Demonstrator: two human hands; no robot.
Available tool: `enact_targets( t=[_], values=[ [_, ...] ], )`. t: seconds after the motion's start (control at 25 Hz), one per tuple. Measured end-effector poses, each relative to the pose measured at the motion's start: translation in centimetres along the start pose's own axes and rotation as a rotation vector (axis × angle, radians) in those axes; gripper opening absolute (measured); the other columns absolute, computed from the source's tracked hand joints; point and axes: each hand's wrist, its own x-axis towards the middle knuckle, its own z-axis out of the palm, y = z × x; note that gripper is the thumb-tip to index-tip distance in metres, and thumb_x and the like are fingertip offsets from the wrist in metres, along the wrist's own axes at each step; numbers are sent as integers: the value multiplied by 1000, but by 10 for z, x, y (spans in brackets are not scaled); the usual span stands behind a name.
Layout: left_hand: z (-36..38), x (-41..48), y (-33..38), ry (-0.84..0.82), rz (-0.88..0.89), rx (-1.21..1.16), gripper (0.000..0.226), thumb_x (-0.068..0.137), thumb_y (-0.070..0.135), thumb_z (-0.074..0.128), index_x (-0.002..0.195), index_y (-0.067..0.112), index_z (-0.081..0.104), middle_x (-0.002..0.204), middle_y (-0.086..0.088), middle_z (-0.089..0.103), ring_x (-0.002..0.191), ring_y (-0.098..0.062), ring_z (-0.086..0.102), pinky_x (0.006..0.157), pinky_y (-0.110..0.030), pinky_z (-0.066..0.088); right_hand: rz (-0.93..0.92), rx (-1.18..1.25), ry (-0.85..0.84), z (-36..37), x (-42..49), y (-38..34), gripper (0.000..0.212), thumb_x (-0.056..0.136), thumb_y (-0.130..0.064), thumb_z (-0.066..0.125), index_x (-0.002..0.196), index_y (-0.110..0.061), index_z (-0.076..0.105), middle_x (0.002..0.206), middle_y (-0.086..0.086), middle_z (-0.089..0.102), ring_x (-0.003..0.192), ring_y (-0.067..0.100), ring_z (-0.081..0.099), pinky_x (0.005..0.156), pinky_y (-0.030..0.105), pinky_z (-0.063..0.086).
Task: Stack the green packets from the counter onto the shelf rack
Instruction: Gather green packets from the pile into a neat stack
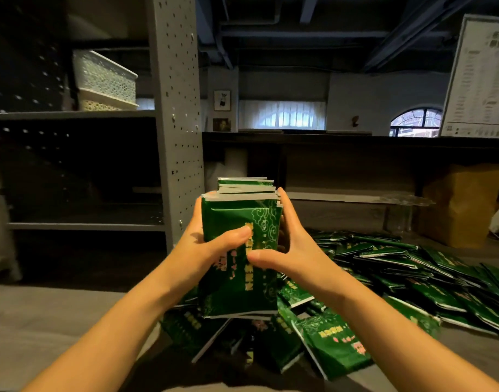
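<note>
Left hand (pixel 211 244) and right hand (pixel 288 247) clasp a packet bundle (pixel 240 290) over the loose heap (pixel 412 267), near the rack upright (pixel 177 108)

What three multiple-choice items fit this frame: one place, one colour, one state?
1. The loose green packets lie: A in a drawer; B on the counter; C on a chair.
2. The top lattice basket on the shelf rack is: A red; B black; C white.
3. The packet bundle is: A gripped upright by left hand and right hand; B lying flat; C torn open.
Key: B, the heap spreads over the counter; C, its walls look white; A, both thumbs press its front.
</note>
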Motion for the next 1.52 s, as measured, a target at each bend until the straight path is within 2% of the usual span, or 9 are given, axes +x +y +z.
enact_targets(
  t=[0.16,0.44,0.56,0.68,1.0,1.12,1.28,1.44,1.52],
  values=[
    [-37,-35,14,30,-11,84,69,56,43,71,121,37,51,113,11,68,103,-7,65,74,-18,54,-16,56,-27,44,5,-4,118,74,-5,76,149,-37,-10,133,-22,41,106,-18,52,79,8,47],
    [-95,-83,14,174,-90,-29,74,46,34,83,116,30,59,102,6,73,93,-13,70,62,-20,56,10,83,-36,127,23,3,114,80,-6,72,147,-39,-14,135,-26,30,107,-28,38,88,-1,37],
    [-110,-93,3,275,-52,-67,92,33,48,89,118,30,59,105,4,72,95,-13,69,66,-22,57,11,131,-51,156,33,10,116,77,-3,70,147,-41,-14,147,-10,32,125,0,43,103,27,44],
    [-121,-97,-8,339,-16,-51,108,35,61,85,131,29,49,117,4,67,107,-14,64,76,-23,56,42,177,-73,175,43,21,115,77,4,65,146,-43,-13,143,-5,40,127,11,47,102,39,46],
    [-135,-106,-26,319,-57,-68,140,24,73,80,145,33,22,111,18,68,105,-2,63,76,-20,52,117,230,-118,182,45,36,125,66,-31,80,145,-45,-15,123,-35,41,126,1,43,110,37,37],
    [-133,-107,-28,292,-68,-84,140,22,74,79,144,37,21,108,21,68,104,0,63,78,-22,51,109,232,-112,186,44,37,126,60,-40,80,145,-47,-13,126,-33,44,127,0,44,109,33,38],
    [-128,-110,-33,278,-62,-94,139,27,73,80,147,35,19,117,18,65,113,-6,59,97,-35,44,93,252,-103,190,41,39,122,69,-29,77,145,-45,-17,128,-30,48,124,-5,47,104,23,39],
    [-127,-110,-34,284,-68,-96,140,28,73,79,147,34,19,118,18,65,111,-6,60,90,-32,46,112,270,-76,189,43,40,121,67,-34,76,145,-46,-15,123,-32,47,120,-7,47,106,27,39],
    [-125,-109,-35,284,-71,-103,137,29,70,81,147,32,21,116,16,66,110,-6,61,87,-29,46,105,274,-90,190,43,41,123,65,-39,78,145,-46,-15,136,-22,45,125,-2,45,109,30,37]
  ],
)
